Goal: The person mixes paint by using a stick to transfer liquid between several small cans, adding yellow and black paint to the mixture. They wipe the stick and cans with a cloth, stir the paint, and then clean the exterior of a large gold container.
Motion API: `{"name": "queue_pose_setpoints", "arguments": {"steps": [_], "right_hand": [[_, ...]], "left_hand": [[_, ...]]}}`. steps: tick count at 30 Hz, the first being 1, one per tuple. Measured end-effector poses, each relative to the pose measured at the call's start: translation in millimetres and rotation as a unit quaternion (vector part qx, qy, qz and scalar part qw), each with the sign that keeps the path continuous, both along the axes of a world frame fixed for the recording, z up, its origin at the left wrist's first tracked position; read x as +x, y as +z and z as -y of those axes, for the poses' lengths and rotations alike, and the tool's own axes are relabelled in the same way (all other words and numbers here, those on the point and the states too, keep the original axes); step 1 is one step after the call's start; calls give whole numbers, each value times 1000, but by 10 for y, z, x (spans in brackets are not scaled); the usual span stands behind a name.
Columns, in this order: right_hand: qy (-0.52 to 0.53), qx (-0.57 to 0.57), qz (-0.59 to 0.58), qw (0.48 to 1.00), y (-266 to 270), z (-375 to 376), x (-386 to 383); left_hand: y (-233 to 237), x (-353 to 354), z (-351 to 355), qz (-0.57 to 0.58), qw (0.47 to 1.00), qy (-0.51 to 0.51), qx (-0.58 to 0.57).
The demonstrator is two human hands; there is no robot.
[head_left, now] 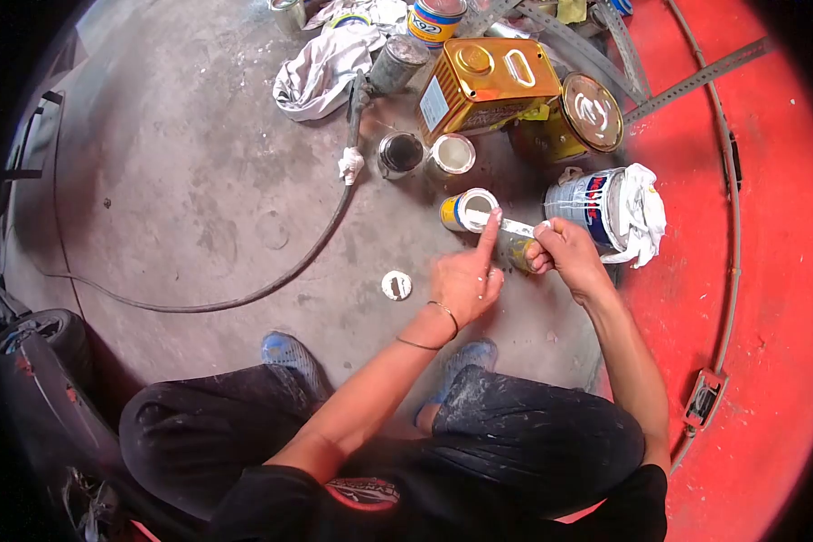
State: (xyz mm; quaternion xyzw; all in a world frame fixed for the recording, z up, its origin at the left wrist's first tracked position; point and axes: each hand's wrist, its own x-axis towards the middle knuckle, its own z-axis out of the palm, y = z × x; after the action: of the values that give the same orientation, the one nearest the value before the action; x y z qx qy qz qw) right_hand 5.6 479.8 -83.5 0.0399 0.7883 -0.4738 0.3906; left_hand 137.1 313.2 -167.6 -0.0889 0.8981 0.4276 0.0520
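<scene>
My right hand [566, 255] is closed on one end of a flat strip [518, 228] coated in white. The strip's other end is over a small can [452, 213] with a yellow and blue label and white stuff around its mouth. My left hand [462, 282] has its index finger stretched out, the tip touching or very near the strip beside the can's rim. White smears mark its fingers. A small yellowish container [518, 255] stands partly hidden behind my right hand. A round white-smeared lid [397, 285] lies on the floor to the left.
Behind are an open dark can [400, 154], an open pale can [453, 154], a golden square tin [490, 83] and a large round tin [591, 112]. A labelled bucket [587, 206] with white cloth is right. A hose [321, 242] curves across the floor at left.
</scene>
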Motion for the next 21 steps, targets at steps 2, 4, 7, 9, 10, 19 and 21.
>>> {"name": "queue_pose_setpoints", "arguments": {"steps": [2, 4, 7, 9, 10, 19, 21], "right_hand": [[-8, -6, -7, 1000, 21, 10, 46], [-21, -25, -22, 999, 30, -12, 94], [-8, -42, -57, 997, 71, -69, 135], [4, -39, -76, 996, 95, -109, 149], [7, -31, -83, 996, 104, -126, 154], [-31, -19, -31, 999, 37, -172, 121], [-53, -41, 10, 998, -8, -109, 128]], "left_hand": [[10, 12, -61, -4, 1000, 1, 7], [-44, 12, -98, 4, 1000, 10, 9], [-168, 15, -15, 17, 1000, 25, -8], [-232, 5, 50, 18, 999, 27, -5], [-245, -8, 69, 19, 999, 27, -4], [-78, -119, 35, 43, 998, 46, -14], [-48, -129, -14, 49, 998, 29, -13]]}}
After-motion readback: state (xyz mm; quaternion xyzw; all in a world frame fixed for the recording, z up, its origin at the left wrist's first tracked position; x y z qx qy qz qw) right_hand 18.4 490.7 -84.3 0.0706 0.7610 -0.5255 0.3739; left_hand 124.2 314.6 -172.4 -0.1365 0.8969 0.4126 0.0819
